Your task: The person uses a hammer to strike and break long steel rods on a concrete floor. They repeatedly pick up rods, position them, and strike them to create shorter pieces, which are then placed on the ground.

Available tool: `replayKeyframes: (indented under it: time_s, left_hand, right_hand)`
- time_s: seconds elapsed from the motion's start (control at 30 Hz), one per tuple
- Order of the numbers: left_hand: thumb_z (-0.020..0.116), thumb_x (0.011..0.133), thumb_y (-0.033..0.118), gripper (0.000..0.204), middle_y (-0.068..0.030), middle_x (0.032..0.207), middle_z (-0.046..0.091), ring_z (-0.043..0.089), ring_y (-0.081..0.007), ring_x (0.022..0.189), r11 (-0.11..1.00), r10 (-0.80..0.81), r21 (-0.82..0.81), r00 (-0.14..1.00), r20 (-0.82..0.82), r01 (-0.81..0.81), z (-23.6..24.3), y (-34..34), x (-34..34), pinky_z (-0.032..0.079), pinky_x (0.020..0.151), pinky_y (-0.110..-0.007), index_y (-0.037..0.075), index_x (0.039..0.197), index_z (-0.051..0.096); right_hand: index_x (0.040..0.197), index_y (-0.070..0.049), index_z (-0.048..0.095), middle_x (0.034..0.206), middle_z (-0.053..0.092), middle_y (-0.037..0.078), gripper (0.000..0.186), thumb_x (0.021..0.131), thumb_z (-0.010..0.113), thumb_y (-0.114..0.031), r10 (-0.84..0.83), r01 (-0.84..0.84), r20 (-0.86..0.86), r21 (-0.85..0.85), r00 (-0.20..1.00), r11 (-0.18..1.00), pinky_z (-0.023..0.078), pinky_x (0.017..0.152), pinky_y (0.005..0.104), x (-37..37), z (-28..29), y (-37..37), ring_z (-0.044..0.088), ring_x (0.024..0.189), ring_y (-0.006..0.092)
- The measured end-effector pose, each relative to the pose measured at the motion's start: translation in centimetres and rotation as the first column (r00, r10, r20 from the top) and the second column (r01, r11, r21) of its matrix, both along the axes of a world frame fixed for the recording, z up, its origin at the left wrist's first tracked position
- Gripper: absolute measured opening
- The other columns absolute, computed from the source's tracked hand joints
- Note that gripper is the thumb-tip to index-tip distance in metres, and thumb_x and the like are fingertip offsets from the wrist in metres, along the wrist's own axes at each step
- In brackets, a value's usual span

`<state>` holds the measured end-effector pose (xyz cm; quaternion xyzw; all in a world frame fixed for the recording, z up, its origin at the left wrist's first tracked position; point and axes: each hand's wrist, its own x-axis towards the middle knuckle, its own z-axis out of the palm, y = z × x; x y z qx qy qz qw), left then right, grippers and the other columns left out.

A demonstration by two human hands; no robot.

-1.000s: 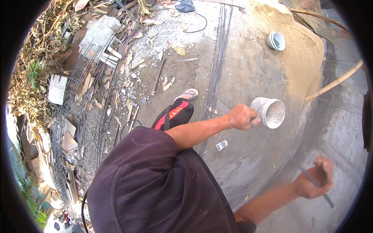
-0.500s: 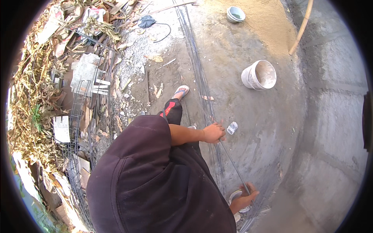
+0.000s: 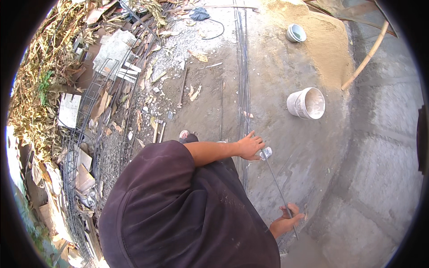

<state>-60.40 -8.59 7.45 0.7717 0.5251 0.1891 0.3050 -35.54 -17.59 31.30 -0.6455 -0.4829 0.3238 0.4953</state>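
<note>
A thin grey metal rod (image 3: 275,181) slants between my two hands, above the concrete floor. My left hand (image 3: 251,146) is at its upper end, palm down, with the thumb and fingers closing about the tip and one finger raised. Lower right, my right hand (image 3: 287,220) grips the rod near its other end, which sticks out a short way past the fingers. A crumpled clear plastic cup (image 3: 266,153) lies on the floor by my left fingertips. Beneath my left arm runs a long bundle of similar rods (image 3: 242,80).
A whitish bucket (image 3: 295,105) lies tilted at right; a smaller bucket (image 3: 292,35) stands beside the sand (image 3: 328,49). A wooden pole (image 3: 366,56) leans near the block wall (image 3: 384,165). Leftward are wire-tied rebar cages (image 3: 73,161), dry leaves (image 3: 33,116) and scrap boards (image 3: 69,110).
The view has shifted, so the floor things sit further right. My sandalled foot has drawn back toward my body. Both hands stay on the rod, the left one with its fingers more spread.
</note>
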Motion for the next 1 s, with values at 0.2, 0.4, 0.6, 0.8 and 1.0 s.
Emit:
replayKeyframes:
  time_s: [0.2, 0.4, 0.6, 0.8, 1.0]
  left_hand:
    - [0.069, 0.09, 0.046, 0.06, -0.0173, 0.137, 0.054, 0.041, -0.0346, 0.142, 0.999, -0.048, -0.018, 0.999, 0.004, 0.048, -3.2, -0.5, 0.1, 0.029, 0.117, -0.061, 0.004, 0.131, 0.053]
    - [0.068, 0.089, 0.045, 0.049, -0.0144, 0.121, 0.062, 0.049, -0.0333, 0.132, 0.991, 0.046, 0.127, 0.999, 0.025, -0.049, -4.0, 0.3, -0.8, 0.034, 0.113, -0.058, 0.006, 0.119, 0.062]
    - [0.066, 0.089, 0.042, 0.037, -0.0091, 0.086, 0.066, 0.062, -0.0276, 0.096, 0.992, -0.061, 0.122, 0.987, 0.148, 0.043, -6.0, 2.1, 1.1, 0.046, 0.092, -0.045, 0.008, 0.078, 0.07]
    - [0.068, 0.087, 0.042, 0.042, -0.0124, 0.065, 0.061, 0.062, -0.0347, 0.067, 0.966, 0.098, 0.169, 0.885, 0.455, -0.194, -7.7, 7.1, 2.0, 0.05, 0.067, -0.045, 0.006, 0.065, 0.063]
    - [0.073, 0.085, 0.038, 0.034, -0.0101, 0.071, 0.063, 0.064, -0.0331, 0.068, 0.959, -0.099, 0.27, 0.795, 0.599, -0.083, -12.4, 8.3, 3.2, 0.052, 0.062, -0.044, 0.006, 0.084, 0.062]
  right_hand:
    - [0.083, 0.0, 0.065, 0.088, 0.063, 0.012, 0.068, 0.105, 0.041, -0.059, -0.242, 0.241, 0.01, -0.136, 0.97, 0.961, 0.053, 0.061, 0.033, 1.1, -3.1, -1.4, 0.06, 0.068, 0.0221]
    - [0.1, 0.001, 0.065, 0.098, 0.064, 0.013, 0.068, 0.103, 0.042, -0.063, -0.161, 0.175, 0.092, -0.17, 0.983, 0.97, 0.054, 0.063, 0.0338, -0.4, -3.5, -0.2, 0.062, 0.073, 0.0223]
    - [0.136, -0.002, 0.052, 0.105, 0.064, 0.015, 0.071, 0.101, 0.046, -0.064, 0.195, -0.083, 0.184, -0.486, 0.963, 0.87, 0.054, 0.061, 0.0316, 3.6, -13.6, -3.1, 0.065, 0.076, 0.0213]
    - [0.151, -0.001, 0.035, 0.113, 0.061, 0.017, 0.084, 0.098, 0.052, -0.064, 0.404, -0.176, 0.276, -0.594, 0.872, 0.785, 0.054, 0.06, 0.0298, -2.3, -18.2, 1.3, 0.064, 0.077, 0.0211]
    - [0.149, 0.0, 0.042, 0.114, 0.061, 0.017, 0.092, 0.099, 0.027, -0.076, 0.117, -0.182, 0.514, 0.077, 0.85, 0.98, 0.057, 0.075, 0.0358, -9.9, -27.2, 14.1, 0.064, 0.092, 0.0261]
